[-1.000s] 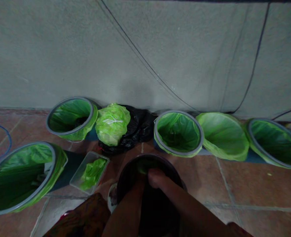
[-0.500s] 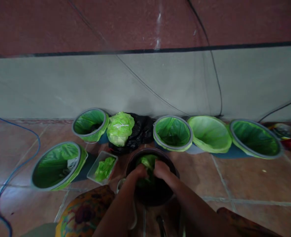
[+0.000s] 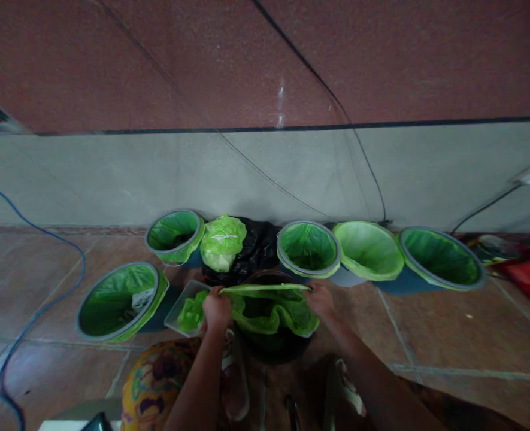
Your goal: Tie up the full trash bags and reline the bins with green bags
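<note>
Between my hands a green plastic bag is stretched wide by its top edge, its lower part hanging into a dark round bin. My left hand is closed on the edge at the left, beside a clear plastic box that holds folded green bags. My right hand grips the same edge at the right. The far edge is pulled taut in a straight line, while the near edge droops in folds. The bin's far rim is partly hidden behind the bag.
Green-lined bins stand along the wall, including a grey-rimmed one, a pale one and one at the right. Another bin is at the left. A tied green bag rests by a black bag. A blue hose crosses the tiles.
Both hands have come up out of the dark bin and moved apart. The green bag, bunched inside the bin before, is now spread open between them. The view has tilted up slightly.
</note>
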